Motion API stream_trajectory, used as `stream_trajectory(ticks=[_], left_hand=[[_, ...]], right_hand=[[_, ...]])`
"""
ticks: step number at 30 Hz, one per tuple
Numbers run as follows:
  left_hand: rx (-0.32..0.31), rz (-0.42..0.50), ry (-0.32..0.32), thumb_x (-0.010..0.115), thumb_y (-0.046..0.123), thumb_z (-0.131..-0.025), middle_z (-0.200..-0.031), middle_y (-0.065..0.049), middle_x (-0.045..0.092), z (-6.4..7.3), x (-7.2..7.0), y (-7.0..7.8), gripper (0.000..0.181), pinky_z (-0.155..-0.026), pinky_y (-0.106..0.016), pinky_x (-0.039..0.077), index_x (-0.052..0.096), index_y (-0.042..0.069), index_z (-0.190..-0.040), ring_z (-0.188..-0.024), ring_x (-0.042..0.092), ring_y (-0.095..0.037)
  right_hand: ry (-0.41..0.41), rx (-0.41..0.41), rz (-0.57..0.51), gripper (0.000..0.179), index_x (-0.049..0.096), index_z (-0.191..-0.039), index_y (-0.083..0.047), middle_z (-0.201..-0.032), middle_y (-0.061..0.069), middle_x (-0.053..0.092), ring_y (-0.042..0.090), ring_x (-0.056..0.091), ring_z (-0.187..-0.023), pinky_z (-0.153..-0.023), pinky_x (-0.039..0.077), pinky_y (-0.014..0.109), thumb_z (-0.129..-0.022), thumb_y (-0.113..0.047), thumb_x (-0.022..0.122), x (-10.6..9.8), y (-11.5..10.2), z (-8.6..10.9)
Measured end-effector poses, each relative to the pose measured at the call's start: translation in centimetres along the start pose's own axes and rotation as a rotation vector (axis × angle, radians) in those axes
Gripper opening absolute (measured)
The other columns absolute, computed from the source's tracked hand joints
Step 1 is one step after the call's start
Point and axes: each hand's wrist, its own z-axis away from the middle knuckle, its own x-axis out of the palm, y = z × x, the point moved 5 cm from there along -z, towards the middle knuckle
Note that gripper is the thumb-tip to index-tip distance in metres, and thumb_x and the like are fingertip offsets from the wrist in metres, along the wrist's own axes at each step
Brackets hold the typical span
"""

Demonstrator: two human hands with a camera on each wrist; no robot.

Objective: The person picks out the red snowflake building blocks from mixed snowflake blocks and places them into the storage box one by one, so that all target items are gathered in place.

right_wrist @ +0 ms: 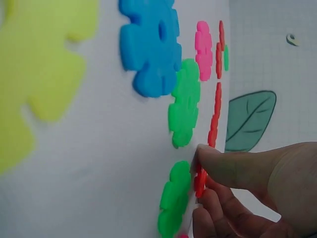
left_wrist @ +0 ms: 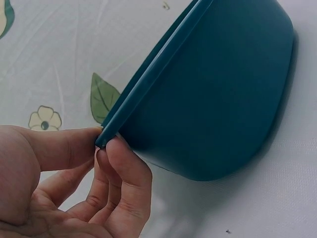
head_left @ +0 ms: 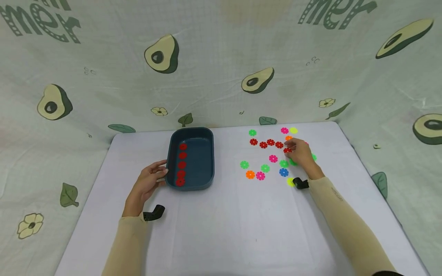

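My left hand [head_left: 146,186] is at the left side of a dark teal plastic basin [head_left: 202,161]. In the left wrist view its thumb and fingers pinch the rim of the basin [left_wrist: 218,94]. Several red snowflake discs [head_left: 182,165] lie in a column along the basin's left side. On the right, my right hand [head_left: 302,155] pinches a red snowflake disc [right_wrist: 200,184] between thumb and fingers, close over the white cloth. A row of red discs [head_left: 271,142] runs left from the fingertips. Green discs [right_wrist: 184,106] lie close to the thumb.
Around the right hand lie loose discs: a blue one [head_left: 284,172], pink ones [head_left: 273,158], orange ones [head_left: 250,174] and yellow ones [head_left: 293,130]. A black wrist camera [head_left: 300,183] overlaps a yellow disc. Behind the table hangs an avocado-print cloth [head_left: 207,88].
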Motion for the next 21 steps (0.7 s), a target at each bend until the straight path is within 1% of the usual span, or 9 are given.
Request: stream_trajectory(ticks=[6,12,21], left_hand=[[0.002,-0.004,-0.001,0.057,0.006,-0.109,-0.113,0.003,0.054,0.0,0.0,0.1,0.057,-0.077,-0.026,0.056,0.036,0.0,-0.162,-0.091,0.059,-0.005],[0.004,-0.001,0.001,0.058,0.006,-0.109,-0.113,0.003,0.055,-0.1,0.1,0.2,0.057,-0.076,-0.025,0.056,0.037,0.0,-0.161,-0.09,0.06,-0.005],[-0.011,-0.016,0.009,0.058,0.007,-0.109,-0.114,0.003,0.055,0.2,0.0,0.1,0.057,-0.075,-0.024,0.056,0.037,0.0,-0.162,-0.089,0.058,-0.005]], right_hand=[[-0.042,0.042,0.021,0.042,0.06,-0.137,0.008,-0.131,0.031,0.062,0.045,0.057,-0.119,-0.106,0.052,0.055,-0.097,0.003,0.071,0.0,-0.1,-0.6],[-0.058,0.045,0.034,0.039,0.062,-0.133,0.009,-0.128,0.031,0.063,0.045,0.058,-0.116,-0.103,0.054,0.054,-0.096,0.003,0.072,-0.2,-0.4,-0.7],[-0.104,0.033,0.033,0.036,0.065,-0.129,0.009,-0.125,0.031,0.064,0.045,0.059,-0.115,-0.105,0.052,0.056,-0.095,0.005,0.073,-0.4,-0.4,-1.4]])
